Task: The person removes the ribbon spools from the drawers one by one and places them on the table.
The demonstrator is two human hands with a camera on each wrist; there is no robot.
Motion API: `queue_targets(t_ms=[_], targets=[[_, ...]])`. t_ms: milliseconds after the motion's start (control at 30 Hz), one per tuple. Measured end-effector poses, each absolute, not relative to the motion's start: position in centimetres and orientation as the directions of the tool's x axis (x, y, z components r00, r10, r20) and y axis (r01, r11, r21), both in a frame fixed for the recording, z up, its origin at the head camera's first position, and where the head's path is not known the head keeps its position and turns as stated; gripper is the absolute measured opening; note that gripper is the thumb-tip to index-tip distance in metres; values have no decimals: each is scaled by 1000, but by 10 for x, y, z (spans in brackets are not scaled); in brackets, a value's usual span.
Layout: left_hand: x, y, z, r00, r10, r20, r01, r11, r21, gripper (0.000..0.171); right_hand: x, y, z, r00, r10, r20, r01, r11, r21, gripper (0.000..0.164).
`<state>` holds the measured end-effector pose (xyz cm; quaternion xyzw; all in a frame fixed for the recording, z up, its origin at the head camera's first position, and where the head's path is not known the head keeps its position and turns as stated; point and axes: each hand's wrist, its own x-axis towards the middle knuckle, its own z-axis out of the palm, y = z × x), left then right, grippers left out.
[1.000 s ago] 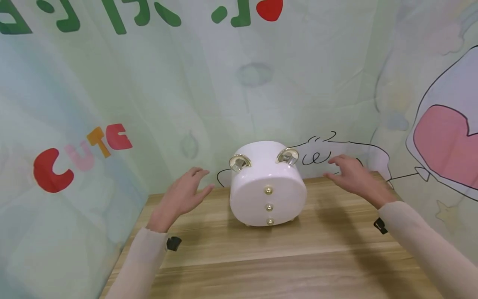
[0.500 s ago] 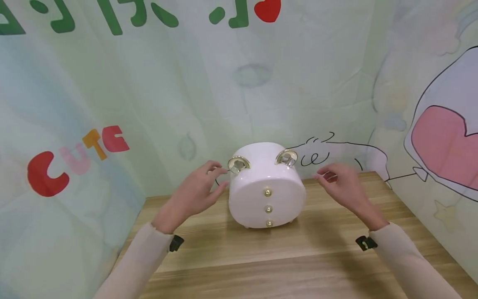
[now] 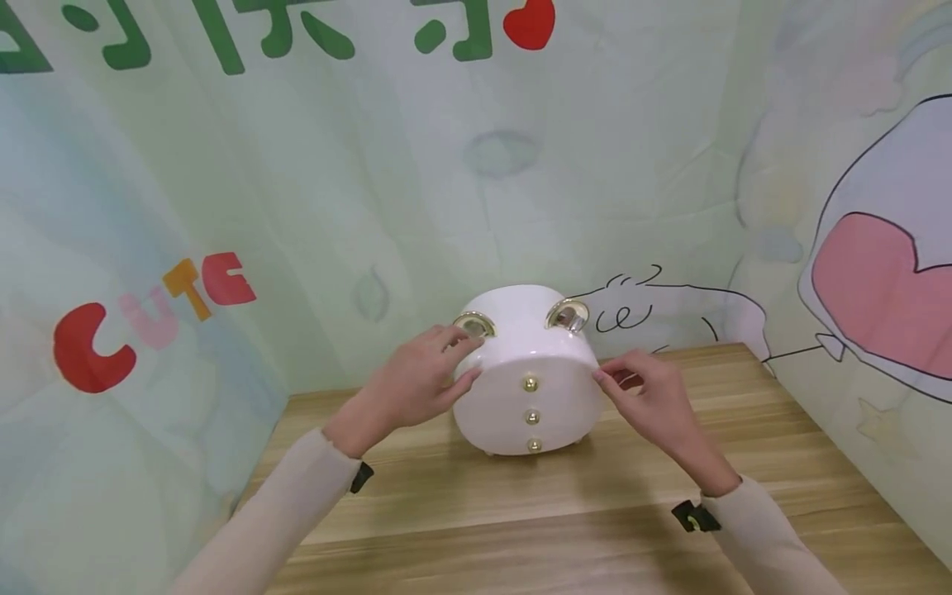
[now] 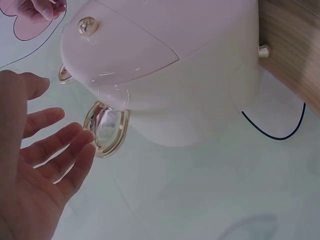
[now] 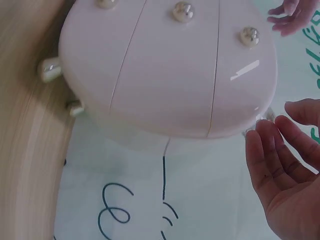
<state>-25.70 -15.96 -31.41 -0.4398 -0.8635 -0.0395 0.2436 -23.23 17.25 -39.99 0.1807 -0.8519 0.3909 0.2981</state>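
A glossy white rounded box [image 3: 565, 409] stands on the wooden table, with three gold knobs [image 3: 530, 384] down its front. Seams in the right wrist view divide that front into drawers. Two gold-rimmed, glassy ears stick up from its top, a left ear [image 3: 473, 321] and a right ear [image 3: 568, 315]. My left hand [image 3: 416, 378] is at the box's upper left, its spread fingers right by the left ear and overlapping it. At the upper right edge is my right hand [image 3: 654, 401], with bent fingers close to the box [image 5: 165, 75] and the thumb apart from them.
Behind the table [image 3: 461, 537] hangs a pale green printed cloth [image 3: 357, 207] with letters and drawings, close behind the box. It continues along both sides. Short gold feet [image 5: 50, 69] hold the box up. Black straps show at both wrists.
Both hands have moved inward to the box, the left one rightward to the left ear, the right one leftward and down to the right edge. The box stays in place.
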Motion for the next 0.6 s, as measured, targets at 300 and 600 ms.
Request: queue_targets(t_ms=[300,600], targets=[[-264,-150,-317,-510,743,434,782,610,-126,40,-225,143,-407,-765,-103,636,-581,536,-613,5],[-269,-146,-316,-531,782,326,805,586,-95,56,-225,120,-417,-653,-162,740,-693,522,-497,8]])
